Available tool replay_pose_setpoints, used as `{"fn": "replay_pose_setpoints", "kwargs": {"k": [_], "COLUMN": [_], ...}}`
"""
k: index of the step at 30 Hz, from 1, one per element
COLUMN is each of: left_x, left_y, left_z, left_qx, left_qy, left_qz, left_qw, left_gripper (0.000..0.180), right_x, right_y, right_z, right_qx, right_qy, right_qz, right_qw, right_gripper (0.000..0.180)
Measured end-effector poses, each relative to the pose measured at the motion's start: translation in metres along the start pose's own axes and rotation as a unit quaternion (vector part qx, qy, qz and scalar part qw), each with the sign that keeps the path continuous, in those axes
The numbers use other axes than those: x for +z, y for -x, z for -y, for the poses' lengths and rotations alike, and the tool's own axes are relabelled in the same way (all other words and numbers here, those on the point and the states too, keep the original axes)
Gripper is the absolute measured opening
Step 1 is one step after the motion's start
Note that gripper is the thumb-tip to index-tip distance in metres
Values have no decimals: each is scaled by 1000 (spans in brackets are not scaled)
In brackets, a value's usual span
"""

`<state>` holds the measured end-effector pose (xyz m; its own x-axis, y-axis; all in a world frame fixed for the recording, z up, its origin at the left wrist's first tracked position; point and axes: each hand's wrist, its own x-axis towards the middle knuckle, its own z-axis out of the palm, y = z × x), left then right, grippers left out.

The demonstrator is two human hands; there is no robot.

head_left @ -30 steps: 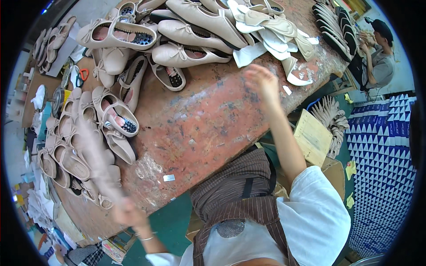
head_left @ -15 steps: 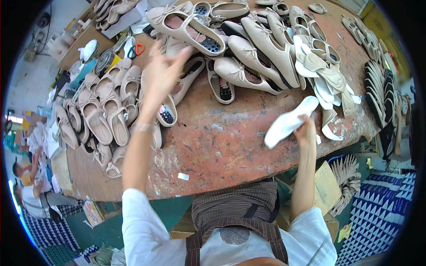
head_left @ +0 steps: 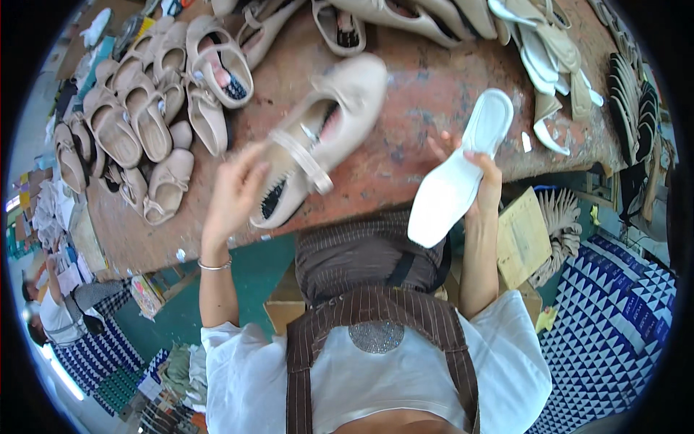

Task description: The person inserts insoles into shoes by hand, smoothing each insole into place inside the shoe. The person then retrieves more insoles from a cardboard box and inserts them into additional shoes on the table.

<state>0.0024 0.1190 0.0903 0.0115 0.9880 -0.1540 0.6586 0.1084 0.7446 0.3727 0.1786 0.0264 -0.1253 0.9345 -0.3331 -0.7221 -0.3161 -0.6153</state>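
A beige flat shoe (head_left: 347, 119) with a bow and an ankle strap hangs over the worktable, slightly smeared by motion. My left hand (head_left: 237, 189) closes on its heel end, and its toe points away to the right. Inside the shoe the dark, speckled bottom shows. In my right hand (head_left: 483, 181) is a white insole (head_left: 442, 197), gripped at its narrow middle with the thumb on top and fingers behind. The insole stands tilted near the table's front edge, apart from the shoe.
Many beige shoes lie left on the red-brown table (head_left: 405, 94), like this sandal-strapped shoe (head_left: 220, 65). More shoes (head_left: 405, 18) line the far side. White and beige insoles (head_left: 557, 58) pile at the right. Dark soles (head_left: 627, 108) stand beyond. A yellowish board (head_left: 524, 239) sits below the table edge.
My left hand has taken a shoe from the far pile and brought it toward me. My right hand has drawn the white insole slightly nearer and turned it more upright.
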Motion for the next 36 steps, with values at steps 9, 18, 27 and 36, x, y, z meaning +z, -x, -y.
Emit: {"fn": "replay_pose_setpoints", "kwargs": {"k": [9,18,27,36], "left_x": [66,85,82,86], "left_y": [48,66,58,60], "left_z": [27,26,30,44], "left_qx": [-57,-184,-168,-114], "left_qy": [-199,47,122,178], "left_qz": [-259,-302,-313,-301], "left_qw": [943,934,927,930], "left_gripper": [27,65,66,77], "right_x": [47,99,107,105], "right_y": [27,13,4,-6], "right_z": [5,-26,-1,-85], "right_qx": [-164,-314,-274,-272], "right_qy": [537,813,874,710], "right_qz": [85,299,251,390], "right_qw": [823,389,312,520], "right_gripper": [47,68,49,29]}}
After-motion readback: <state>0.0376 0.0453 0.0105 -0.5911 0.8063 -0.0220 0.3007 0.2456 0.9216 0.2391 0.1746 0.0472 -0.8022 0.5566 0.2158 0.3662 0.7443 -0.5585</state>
